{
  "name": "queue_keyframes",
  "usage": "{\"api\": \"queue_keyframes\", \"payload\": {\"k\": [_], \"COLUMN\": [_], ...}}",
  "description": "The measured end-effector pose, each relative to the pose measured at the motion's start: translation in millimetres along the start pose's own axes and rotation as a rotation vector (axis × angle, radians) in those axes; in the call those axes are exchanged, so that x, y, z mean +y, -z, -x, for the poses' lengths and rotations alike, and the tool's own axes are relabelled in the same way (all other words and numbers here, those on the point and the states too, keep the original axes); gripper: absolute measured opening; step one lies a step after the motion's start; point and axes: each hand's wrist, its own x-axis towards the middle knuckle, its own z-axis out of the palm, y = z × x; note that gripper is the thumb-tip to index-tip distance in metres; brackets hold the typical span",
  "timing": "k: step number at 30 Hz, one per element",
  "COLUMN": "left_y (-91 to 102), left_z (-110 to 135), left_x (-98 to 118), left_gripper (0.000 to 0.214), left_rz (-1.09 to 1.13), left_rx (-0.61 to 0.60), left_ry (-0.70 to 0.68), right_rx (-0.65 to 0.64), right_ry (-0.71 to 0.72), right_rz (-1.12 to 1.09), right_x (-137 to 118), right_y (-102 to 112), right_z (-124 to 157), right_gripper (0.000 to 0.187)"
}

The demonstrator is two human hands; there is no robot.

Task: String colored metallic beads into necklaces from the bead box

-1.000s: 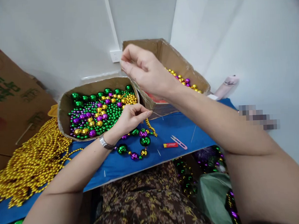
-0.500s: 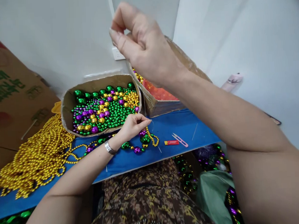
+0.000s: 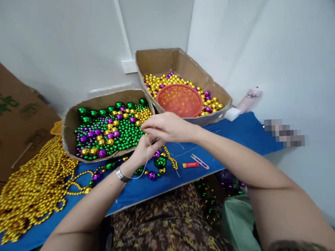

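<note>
My left hand (image 3: pixel 146 151) and my right hand (image 3: pixel 166 126) meet above the blue table, the right partly covering the left's fingertips. Both are closed in a pinch on a thin pale thread (image 3: pixel 144 171), which loops down past my left wrist. More of the thread trails over the cloth to the right. Below the hands lies a strung garland of purple, green and gold beads (image 3: pixel 160 162), with a short gold bead strand (image 3: pixel 170 157) beside it. A red lighter (image 3: pixel 191 164) and pink thread snips (image 3: pixel 201 161) rest just to the right.
A cardboard box of mixed beads (image 3: pixel 66 133) stands behind my left hand. Another box (image 3: pixel 164 59) holds gold and purple beads and a red basket (image 3: pixel 179 88). Gold bead strands (image 3: pixel 34 183) are heaped at left. A pink bottle-like object (image 3: pixel 249 99) is near the right wall.
My right hand has come down from high above the boxes to my left hand. The thread now hangs in a loop by my left wrist, and the red basket is uncovered.
</note>
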Motion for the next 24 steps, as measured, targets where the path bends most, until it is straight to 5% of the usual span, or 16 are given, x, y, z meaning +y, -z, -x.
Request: {"api": "queue_keyframes", "payload": {"k": [3,6,10,13,16,18,21,24], "left_y": [3.4,7.1,13.5,17.2,18.9,19.6,20.6,20.9], "left_z": [1.9,2.1,5.3,10.8,14.1,13.4,10.2,9.1], "left_x": [1.8,0.7,-4.4,-0.5,10.7,17.0,19.1,15.6], "left_gripper": [0.036,0.032,0.025,0.021,0.021,0.025,0.029,0.029], "left_rz": [0.069,0.168,0.247,0.105,-0.162,-0.324,-0.499,-0.582], "left_rx": [0.032,0.018,-0.034,-0.022,-0.012,-0.005,0.025,0.028], "left_ry": [0.104,0.198,0.212,0.072,-0.181,-0.377,-0.607,-0.706], "right_rx": [0.003,0.078,0.125,0.054,0.260,0.278,0.044,-0.124], "right_ry": [-0.184,-0.281,-0.204,-0.118,-0.294,-0.404,-0.427,-0.390], "right_rz": [-0.149,-0.029,0.113,-0.072,-0.323,-0.573,-0.993,-1.158], "right_x": [25.7,25.8,12.7,11.3,20.6,29.4,40.6,45.4], "right_y": [-2.3,-20.2,-35.7,-33.6,-34.3,-42.5,-61.8,-73.7], "right_z": [48.3,77.2,89.2,87.9,80.5,74.5,68.2,66.9], "right_gripper": [0.024,0.024,0.028,0.025,0.023,0.027,0.035,0.042]}}
